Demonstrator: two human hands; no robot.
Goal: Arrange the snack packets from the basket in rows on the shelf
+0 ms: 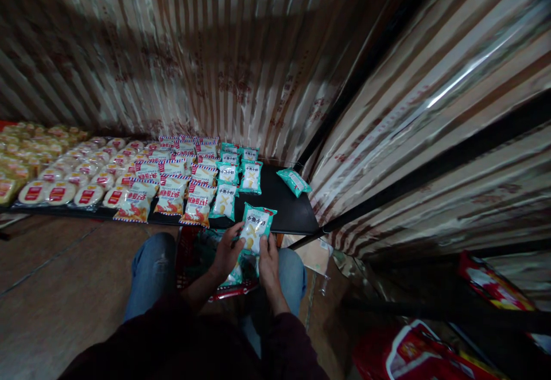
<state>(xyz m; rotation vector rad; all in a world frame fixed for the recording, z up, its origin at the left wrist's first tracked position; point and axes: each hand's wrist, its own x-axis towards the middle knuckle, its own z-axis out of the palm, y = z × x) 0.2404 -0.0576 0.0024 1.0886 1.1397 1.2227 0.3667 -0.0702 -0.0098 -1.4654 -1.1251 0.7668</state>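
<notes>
My left hand (pixel 227 255) and my right hand (pixel 268 264) both grip a teal snack packet (pixel 256 228), held upright over my knees just in front of the low black shelf (pixel 287 212). Under my hands a red basket (pixel 194 262) between my legs holds more teal packets. On the shelf lie rows of matching teal packets (pixel 233 179). One teal packet (pixel 294 182) lies alone at the shelf's right end.
Left of the teal rows the shelf carries red-and-white striped snack bags (pixel 172 187), then round white packs (pixel 60 192) and yellow packs at far left. Striped foil sheeting covers the walls. Red bags (pixel 413 351) sit at lower right. Brown floor lies at left.
</notes>
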